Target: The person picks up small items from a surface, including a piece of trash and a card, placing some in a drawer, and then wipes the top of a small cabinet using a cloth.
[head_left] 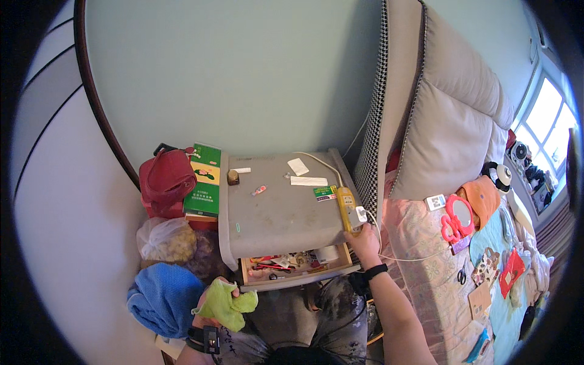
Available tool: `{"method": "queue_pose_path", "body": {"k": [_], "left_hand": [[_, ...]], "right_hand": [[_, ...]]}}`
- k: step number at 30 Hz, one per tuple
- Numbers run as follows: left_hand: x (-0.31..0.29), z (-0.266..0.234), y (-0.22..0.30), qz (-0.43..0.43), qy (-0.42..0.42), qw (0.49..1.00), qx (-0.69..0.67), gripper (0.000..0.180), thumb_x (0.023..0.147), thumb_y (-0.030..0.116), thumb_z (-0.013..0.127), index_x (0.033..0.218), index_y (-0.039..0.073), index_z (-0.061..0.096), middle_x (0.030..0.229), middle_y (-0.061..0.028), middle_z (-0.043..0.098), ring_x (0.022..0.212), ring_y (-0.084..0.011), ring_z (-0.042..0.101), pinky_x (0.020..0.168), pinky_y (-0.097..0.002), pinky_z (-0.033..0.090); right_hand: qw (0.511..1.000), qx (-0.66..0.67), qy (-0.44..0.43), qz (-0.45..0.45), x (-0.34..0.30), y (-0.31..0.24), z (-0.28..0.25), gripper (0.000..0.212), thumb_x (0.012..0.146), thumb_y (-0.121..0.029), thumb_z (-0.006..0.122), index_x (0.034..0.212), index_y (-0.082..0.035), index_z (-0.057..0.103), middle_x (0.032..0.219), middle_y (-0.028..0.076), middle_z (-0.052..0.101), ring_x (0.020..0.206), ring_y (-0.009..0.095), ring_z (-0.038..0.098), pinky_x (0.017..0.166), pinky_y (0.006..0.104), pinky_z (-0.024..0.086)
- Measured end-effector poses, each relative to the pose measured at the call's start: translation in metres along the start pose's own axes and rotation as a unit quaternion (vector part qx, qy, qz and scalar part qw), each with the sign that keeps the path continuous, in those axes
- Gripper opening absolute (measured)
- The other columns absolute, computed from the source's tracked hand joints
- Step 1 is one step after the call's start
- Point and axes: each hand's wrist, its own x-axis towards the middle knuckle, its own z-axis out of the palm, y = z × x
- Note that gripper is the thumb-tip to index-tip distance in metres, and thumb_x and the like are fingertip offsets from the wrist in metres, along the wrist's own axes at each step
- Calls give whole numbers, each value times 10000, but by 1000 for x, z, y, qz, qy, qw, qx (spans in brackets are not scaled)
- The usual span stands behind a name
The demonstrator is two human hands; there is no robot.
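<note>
Yellow power strip (347, 207) lies on the right-hand margin of the grey counter (274, 225), long axis running away from the person, roughly along that side edge. A white plug (361, 213) sits in its nearer half. Right hand (363, 242): at the strip's near end, thumb and fingers closed about it; firmness of grip cannot be judged. Left hand (205, 307): clamped on a crumpled green cloth (228, 305), held off the counter, above the person's left leg and just beside a blue towel (163, 299). From this hand the strip lies forward and to the right, well apart, with the partly open drawer (292, 266) between. Nearer hand to the strip: the right, in contact.
</note>
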Motion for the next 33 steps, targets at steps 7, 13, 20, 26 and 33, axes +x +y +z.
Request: {"method": "queue_pose_path", "body": {"k": [7, 13, 20, 26, 33], "left_hand": [[4, 6, 3, -20, 0, 1000, -20, 218, 987, 273, 508, 998, 57, 525, 934, -157, 588, 799, -278, 613, 680, -397, 566], [4, 5, 4, -16, 9, 999, -28, 248, 993, 290, 501, 976, 44, 533, 914, -151, 596, 799, -265, 605, 707, -392, 557], [-4, -6, 6, 0, 33, 999, 30, 278, 1000, 309, 492, 988, 36, 546, 926, -144, 607, 828, -250, 607, 749, -365, 540], [23, 29, 10, 80, 79, 982, 153, 313, 993, 314, 498, 1107, 30, 565, 967, -121, 624, 898, -232, 618, 771, -355, 541], [117, 29, 85, 200, -5, 979, 28, 370, 991, 392, 440, 1216, 129, 567, 1065, -138, 629, 964, -286, 628, 672, -427, 570]], "right_hand": [[906, 375, -141, 133, 38, 29, 3, 462, 810, -433, 689, 1031, -31, 631, 844, 61, 616, 736, 181, 625, 657, 300, 503], [854, 483, -130, 142, 35, 11, -15, 417, 854, -399, 659, 1042, -28, 629, 816, 11, 578, 707, 117, 592, 644, 243, 475], [991, 40, 121, -37, 21, -14, -8, 535, 765, -396, 733, 1075, 17, 594, 987, 184, 628, 922, 350, 641, 797, 430, 514], [997, -5, 62, -45, 16, -3, -14, 585, 748, -383, 742, 1145, 4, 554, 1078, 226, 606, 1042, 400, 589, 852, 465, 499], [927, -39, -348, -135, -10, -23, -72, 427, 864, -290, 667, 1190, -20, 613, 1117, 194, 644, 1023, 325, 640, 852, 386, 517]]}}
